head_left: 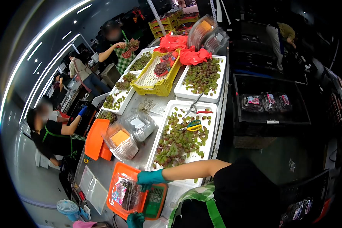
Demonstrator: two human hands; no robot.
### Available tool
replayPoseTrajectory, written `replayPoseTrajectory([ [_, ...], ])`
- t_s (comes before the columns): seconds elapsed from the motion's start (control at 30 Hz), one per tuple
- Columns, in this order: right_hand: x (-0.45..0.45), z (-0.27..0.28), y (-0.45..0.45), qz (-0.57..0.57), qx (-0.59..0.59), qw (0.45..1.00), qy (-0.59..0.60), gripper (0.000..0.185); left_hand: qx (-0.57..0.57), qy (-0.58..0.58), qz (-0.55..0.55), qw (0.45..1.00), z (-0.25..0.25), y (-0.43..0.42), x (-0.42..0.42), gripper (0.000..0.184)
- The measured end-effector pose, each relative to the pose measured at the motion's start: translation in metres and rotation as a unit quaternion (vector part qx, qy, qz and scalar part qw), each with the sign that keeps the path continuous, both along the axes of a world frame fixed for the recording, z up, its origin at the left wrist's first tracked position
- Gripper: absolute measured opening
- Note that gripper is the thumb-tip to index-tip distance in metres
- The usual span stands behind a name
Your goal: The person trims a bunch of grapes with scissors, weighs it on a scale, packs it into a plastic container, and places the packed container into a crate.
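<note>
A clear plastic box of dark grapes (125,193) with a pink and white label lies in the orange tray (117,171) of a weighing scale, whose green keypad (154,197) is beside it. My right hand (150,178), in a teal glove, reaches over the tray's edge with its fingers curled at the box's side. Low in the view my left hand (135,219), gloved alike, is near the tray's bottom corner; its fingers look bent, and the frame edge cuts it off. Beyond my right arm, a white tray (168,110) holds loose grapes, yellow-handled scissors (194,125) and red-handled snips (203,112).
Stacked clear boxes (122,142) and another orange scale (97,138) stand further along the metal table. A yellow crate (155,89) and a second grape tray (216,98) are behind. Co-workers (57,129) stand opposite. On the right, a black crate (271,114) holds packed boxes.
</note>
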State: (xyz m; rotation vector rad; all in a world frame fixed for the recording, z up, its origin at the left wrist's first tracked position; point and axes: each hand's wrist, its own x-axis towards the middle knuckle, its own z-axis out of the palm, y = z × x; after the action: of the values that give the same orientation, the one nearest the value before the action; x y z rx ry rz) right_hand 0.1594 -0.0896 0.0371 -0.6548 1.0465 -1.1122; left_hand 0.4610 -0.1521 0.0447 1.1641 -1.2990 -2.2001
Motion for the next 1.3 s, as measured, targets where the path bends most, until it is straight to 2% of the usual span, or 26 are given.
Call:
replayPoseTrajectory([
  [0.03,-0.003,0.005,0.000,0.003,0.027,0.998,-0.052,0.018,0.009,0.028,-0.006,1.000,-0.004,-0.004,0.001,0.026],
  [0.13,-0.004,-0.001,-0.006,-0.003,0.000,0.998,-0.060,0.016,-0.002,0.014,-0.006,1.000,-0.004,-0.008,-0.009,0.028],
  [0.17,0.000,-0.004,-0.006,-0.037,0.004,0.995,-0.096,0.013,-0.010,0.003,-0.004,1.000,-0.002,-0.007,-0.013,0.029],
  [0.27,0.017,-0.022,-0.028,-0.124,0.041,0.988,-0.080,0.018,-0.039,-0.026,-0.009,0.999,0.001,-0.003,-0.016,0.031],
  [0.3,0.015,-0.022,-0.031,-0.125,0.068,0.988,-0.068,0.014,-0.044,-0.035,-0.015,0.998,0.001,-0.003,-0.020,0.032],
  [0.43,0.014,-0.029,-0.020,-0.178,0.027,0.981,-0.069,0.013,-0.088,-0.048,-0.052,0.994,0.005,-0.002,-0.022,0.036],
  [0.57,0.014,-0.022,0.062,-0.229,-0.074,0.966,-0.098,0.009,-0.128,-0.046,-0.117,0.984,0.012,0.007,-0.036,0.041],
  [0.67,0.006,-0.028,0.141,-0.320,-0.128,0.939,-0.008,0.013,-0.201,-0.014,-0.184,0.962,0.018,0.037,-0.056,0.044],
  [0.7,0.007,-0.028,0.175,-0.375,-0.123,0.919,-0.008,0.016,-0.248,0.004,-0.210,0.946,0.040,0.074,-0.078,0.031],
  [0.73,0.009,-0.027,0.211,-0.432,-0.120,0.894,-0.007,0.019,-0.294,0.023,-0.232,0.927,0.063,0.113,-0.100,0.023],
  [0.8,0.020,-0.023,0.294,-0.487,-0.158,0.852,-0.109,0.033,-0.230,0.089,-0.312,0.918,0.063,0.160,-0.132,0.007],
  [0.87,0.047,-0.025,0.374,-0.568,-0.189,0.789,-0.138,0.041,-0.199,0.113,-0.450,0.863,0.062,0.206,-0.161,0.008],
  [0.93,0.105,0.003,0.442,-0.700,-0.130,0.700,-0.060,0.038,-0.194,0.121,-0.575,0.786,0.065,0.262,-0.183,0.008],
  [1.03,0.181,-0.032,0.517,-0.812,-0.151,0.559,-0.069,0.036,-0.135,0.104,-0.720,0.672,0.049,0.346,-0.193,0.006],
  [1.07,0.209,-0.045,0.536,-0.849,-0.171,0.493,-0.083,0.036,-0.109,0.109,-0.757,0.635,0.042,0.375,-0.192,0.005],
  [1.1,0.239,-0.056,0.554,-0.877,-0.191,0.431,-0.096,0.036,-0.115,0.125,-0.793,0.585,0.035,0.406,-0.189,0.006],
  [1.13,0.269,-0.065,0.570,-0.895,-0.204,0.385,-0.091,0.035,-0.170,0.184,-0.828,0.502,0.020,0.434,-0.192,0.005],
  [1.17,0.298,-0.082,0.581,-0.920,-0.184,0.336,-0.086,0.037,-0.187,0.133,-0.851,0.472,0.025,0.464,-0.180,0.009],
  [1.2,0.322,-0.070,0.587,-0.929,-0.188,0.313,-0.057,0.040,-0.110,0.115,-0.878,0.451,0.026,0.485,-0.173,0.021],
  [1.27,0.364,-0.092,0.607,-0.964,-0.130,0.220,-0.076,0.040,-0.162,0.122,-0.905,0.375,0.003,0.519,-0.168,0.034],
  [1.3,0.379,-0.094,0.616,-0.971,-0.084,0.201,-0.098,0.037,-0.155,0.124,-0.911,0.362,-0.004,0.529,-0.166,0.035],
])
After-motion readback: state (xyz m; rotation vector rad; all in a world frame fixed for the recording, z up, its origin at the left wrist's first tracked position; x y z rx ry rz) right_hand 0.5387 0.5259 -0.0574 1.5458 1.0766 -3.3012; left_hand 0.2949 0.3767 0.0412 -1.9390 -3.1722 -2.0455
